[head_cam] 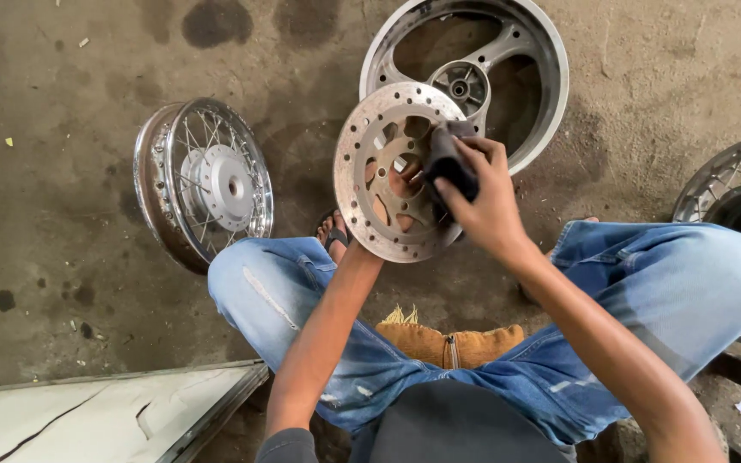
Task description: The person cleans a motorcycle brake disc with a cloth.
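A round, rusty brake disc (362, 146) with drilled holes is held upright in front of my knees. My left hand (398, 183) is behind it, fingers showing through its centre cut-outs, gripping it. My right hand (482, 201) presses a dark cloth (448, 159) against the disc's right side. I am seated, with blue jeans on both legs.
A spoked wheel rim (203, 180) leans at the left on the stained concrete floor. A silver alloy wheel (508, 51) lies behind the disc. Another spoked wheel (735, 184) sits at the right edge. A cracked white panel (96, 416) lies at bottom left.
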